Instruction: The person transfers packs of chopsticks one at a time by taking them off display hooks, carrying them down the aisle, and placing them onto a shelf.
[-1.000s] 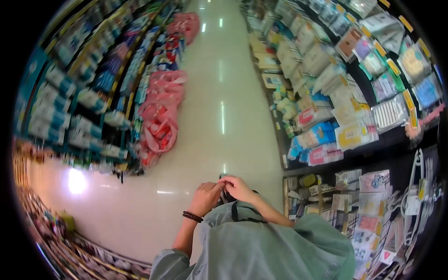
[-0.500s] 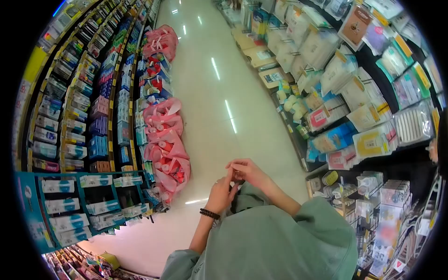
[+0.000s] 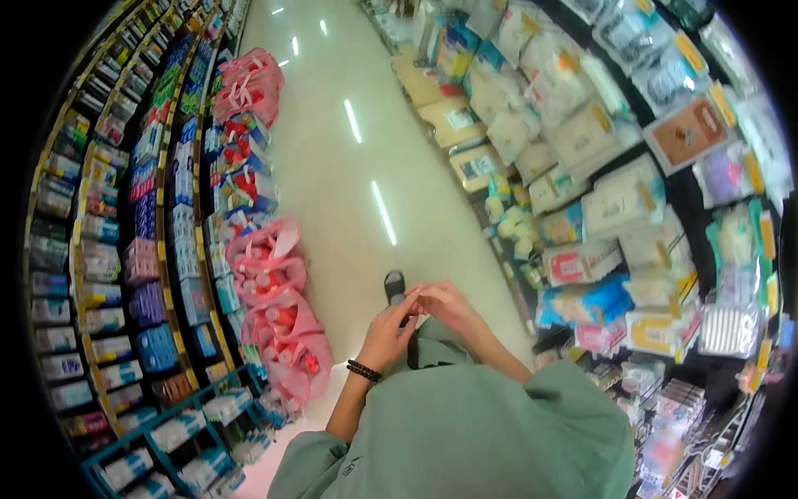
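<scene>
My left hand (image 3: 387, 335), with a dark beaded bracelet (image 3: 364, 370) at the wrist, is raised in front of my body, its fingertips touching my right hand. My right hand (image 3: 449, 304) meets it from the other side, with bent fingers. Whether anything small lies between the fingers is too hidden to tell. Below the hands is the green shirt (image 3: 465, 424). One dark shoe (image 3: 395, 285) shows on the floor just past my left hand.
Shelves of boxed goods (image 3: 158, 349) line the left, with pink bags of bottles (image 3: 287, 349) along their foot. On the right hang packaged goods (image 3: 623, 200) over a low ledge. The pale floor (image 3: 332, 200) of the aisle runs ahead between them.
The view has turned and moved along the aisle; the left shelves have swung more upright and the teal rack has dropped lower. A shoe has come into view. My hands stay together.
</scene>
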`<state>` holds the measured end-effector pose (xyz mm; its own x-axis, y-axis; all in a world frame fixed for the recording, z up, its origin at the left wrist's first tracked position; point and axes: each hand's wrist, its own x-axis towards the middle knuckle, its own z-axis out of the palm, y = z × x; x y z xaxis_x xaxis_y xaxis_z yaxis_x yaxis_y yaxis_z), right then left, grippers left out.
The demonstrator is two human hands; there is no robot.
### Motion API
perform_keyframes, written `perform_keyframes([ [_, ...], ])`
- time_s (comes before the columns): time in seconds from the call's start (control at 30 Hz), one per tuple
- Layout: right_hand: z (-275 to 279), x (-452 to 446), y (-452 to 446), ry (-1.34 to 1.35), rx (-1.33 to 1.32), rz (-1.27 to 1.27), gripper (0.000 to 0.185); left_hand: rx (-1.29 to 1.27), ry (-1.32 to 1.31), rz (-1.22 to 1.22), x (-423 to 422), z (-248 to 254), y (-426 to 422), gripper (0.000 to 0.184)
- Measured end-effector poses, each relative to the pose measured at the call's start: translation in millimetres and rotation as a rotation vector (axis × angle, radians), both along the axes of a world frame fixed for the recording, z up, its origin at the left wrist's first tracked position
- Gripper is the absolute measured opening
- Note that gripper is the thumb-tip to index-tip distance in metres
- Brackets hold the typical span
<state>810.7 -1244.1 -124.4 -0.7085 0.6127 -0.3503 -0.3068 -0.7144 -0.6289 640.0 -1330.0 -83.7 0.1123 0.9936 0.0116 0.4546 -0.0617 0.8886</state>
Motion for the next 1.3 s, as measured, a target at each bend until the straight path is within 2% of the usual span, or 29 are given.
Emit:
perform_keyframes([
  [0.07, 13.8, -22.1, 46.9, -0.038, -0.013, -0.041, 0.030, 0.074, 0.042, -0.017, -27.1, 8.2, 55.4, 0.052],
  [0.1, 26.0, -33.4, 69.9, -0.052, 0.001, -0.064, 0.030, 0.073, -0.055, 0.011, -36.0, 17.3, 82.3, 0.048],
  [0.2, 40.0, -57.3, 131.2, -0.088, 0.057, -0.142, 0.031, -0.032, -0.257, -0.056, -64.3, 21.4, 160.9, 0.049],
  [0.27, 54.7, -75.6, 167.1, -0.111, 0.063, -0.223, 0.030, -0.028, -0.219, -0.082, -77.8, 22.7, 203.2, 0.051],
  [0.33, 34.2, -88.1, 204.7, -0.039, -0.011, -0.269, 0.030, -0.084, -0.200, -0.098, -85.6, 24.6, 243.4, 0.052],
  [0.37, 27.8, -93.6, 225.0, -0.018, -0.029, -0.285, 0.029, -0.109, -0.126, -0.139, -89.1, 21.2, 262.9, 0.063],
  [0.47, 19.1, -114.1, 292.7, -0.008, -0.106, -0.311, 0.027, -0.317, -0.122, -0.142, -96.1, 25.1, 321.3, 0.074],
  [0.57, -9.4, -135.3, 368.5, -0.005, -0.173, -0.277, 0.025, -0.320, -0.159, -0.104, -107.7, 1.6, 388.5, 0.081],
  [0.67, -14.8, -162.9, 465.6, -0.019, -0.100, -0.226, 0.023, -0.238, -0.188, -0.037, -129.1, -11.1, 469.4, 0.080],
  [0.77, 3.0, -193.5, 562.6, -0.001, -0.047, -0.157, 0.022, -0.216, -0.123, 0.013, -159.9, 9.7, 563.3, 0.076],
  [0.87, 16.3, -225.5, 655.2, 0.103, 0.007, -0.128, 0.021, -0.088, 0.023, 0.058, -191.6, 30.1, 650.3, 0.070],
  [0.9, 16.8, -237.5, 682.3, 0.121, 0.031, -0.123, 0.021, -0.108, 0.023, 0.083, -200.3, 46.4, 678.0, 0.064],
  [1.0, 26.5, -265.7, 746.8, 0.160, 0.025, -0.110, 0.021, -0.160, -0.044, 0.128, -223.6, 68.4, 746.8, 0.062],
  [1.13, 23.5, -289.2, 814.9, 0.093, -0.076, -0.126, 0.019, -0.210, -0.207, 0.150, -248.6, 48.8, 817.8, 0.062],
  [1.23, 6.1, -304.0, 877.8, -0.026, -0.055, -0.112, 0.019, -0.312, -0.225, 0.073, -276.9, 26.4, 878.0, 0.063],
  [1.3, -3.9, -319.2, 922.2, -0.039, -0.066, -0.111, 0.020, -0.277, -0.215, 0.007, -307.0, 8.8, 926.8, 0.063],
])
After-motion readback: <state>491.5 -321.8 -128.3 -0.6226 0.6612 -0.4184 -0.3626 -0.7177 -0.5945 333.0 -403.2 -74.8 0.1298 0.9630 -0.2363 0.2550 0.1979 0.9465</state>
